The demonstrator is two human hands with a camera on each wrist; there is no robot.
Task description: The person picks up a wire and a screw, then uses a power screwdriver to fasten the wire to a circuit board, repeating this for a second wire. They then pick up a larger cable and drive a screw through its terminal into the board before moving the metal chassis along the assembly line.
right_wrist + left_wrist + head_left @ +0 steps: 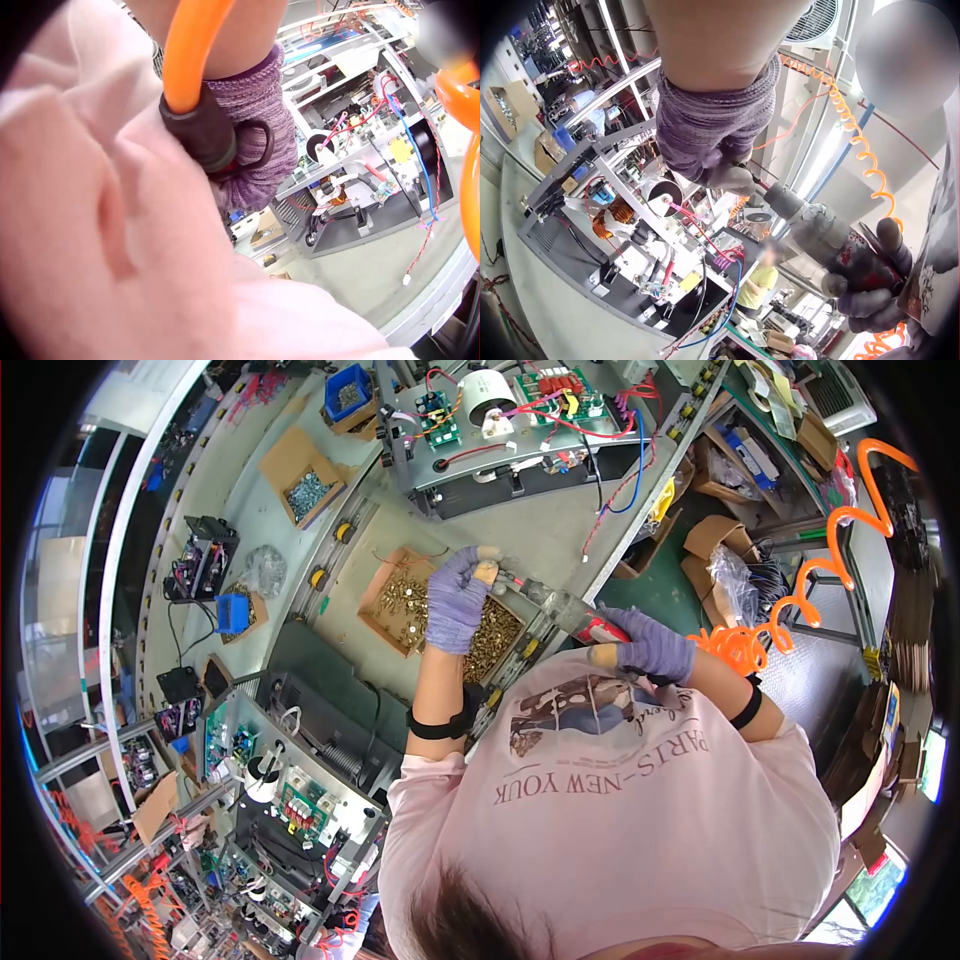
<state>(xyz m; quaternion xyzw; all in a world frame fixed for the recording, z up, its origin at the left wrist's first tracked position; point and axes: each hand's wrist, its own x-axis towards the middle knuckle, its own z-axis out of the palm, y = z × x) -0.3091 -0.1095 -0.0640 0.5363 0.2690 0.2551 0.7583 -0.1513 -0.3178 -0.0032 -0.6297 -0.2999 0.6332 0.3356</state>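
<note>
My gloved right hand (655, 645) grips a grey and red air screwdriver (565, 610), held level close in front of the shirt. At the tool's far end, my gloved left hand (455, 600) pinches the tip of the bit (512, 579) between thumb and fingers. Any small screw there is hidden by the fingertips. Below the left hand lies a cardboard box (383, 636) with brass-coloured screws (493, 640). In the right wrist view, an orange air hose (195, 52) runs into a black fitting (202, 131) beside the purple glove.
An open metal chassis (470, 495) with circuit boards and loose red and blue wires stands across the bench. More boxes of screws (310, 495) sit on the far-left surface. The coiled orange hose (805, 605) hangs at the right. Another chassis (345, 815) is at lower left.
</note>
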